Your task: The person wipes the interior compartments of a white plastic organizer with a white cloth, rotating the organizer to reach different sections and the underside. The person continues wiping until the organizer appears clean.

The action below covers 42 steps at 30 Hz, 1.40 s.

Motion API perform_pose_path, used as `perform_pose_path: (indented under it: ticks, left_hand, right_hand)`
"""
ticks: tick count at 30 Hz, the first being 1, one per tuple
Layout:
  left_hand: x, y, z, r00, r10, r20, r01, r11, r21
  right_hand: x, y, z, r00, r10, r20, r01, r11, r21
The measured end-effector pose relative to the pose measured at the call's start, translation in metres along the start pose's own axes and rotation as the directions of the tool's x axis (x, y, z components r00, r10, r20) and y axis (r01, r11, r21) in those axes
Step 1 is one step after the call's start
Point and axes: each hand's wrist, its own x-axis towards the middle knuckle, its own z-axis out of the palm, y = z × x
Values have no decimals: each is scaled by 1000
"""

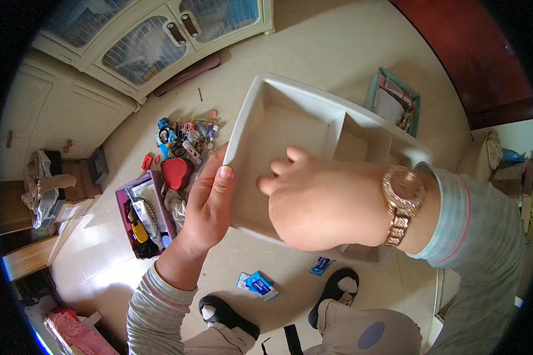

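A white storage box with divided compartments is held up in front of me, tilted. My left hand grips its left rim, thumb on the inner side and the fingers behind the wall. Inside the large left compartment is my right hand, back upward and fingers bent down. Its palm and most of the fingertips are hidden, so I cannot make out what, if anything, it holds. A jewelled watch sits on my right wrist. The right forearm covers part of the smaller compartments.
Left on the floor lie a pile of small hair accessories, a red heart-shaped box and a purple basket of odds and ends. Blue-and-white packets lie near my feet. A green box stands far right, a cream cabinet far left.
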Motion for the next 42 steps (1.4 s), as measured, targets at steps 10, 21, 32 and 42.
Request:
perform_pose_path:
  ticks: [10,21,32,42]
  left_hand:
    - [3,1,12,996,29,-81,-17,989,146]
    - [9,0,10,986,146,-75,-113,936,334]
    - [8,0,13,992,82,-92,-51,953,299]
    - [10,-9,11,987,144,-68,-126,969,213]
  right_hand:
    - [-8,-34,-7,994,86,70,-90,995,49]
    - [-7,4,-27,953,302,7,-279,889,-363]
    - [0,-25,-17,998,-13,68,34,951,-309]
    - [29,-10,1,934,354,-45,-346,866,-361]
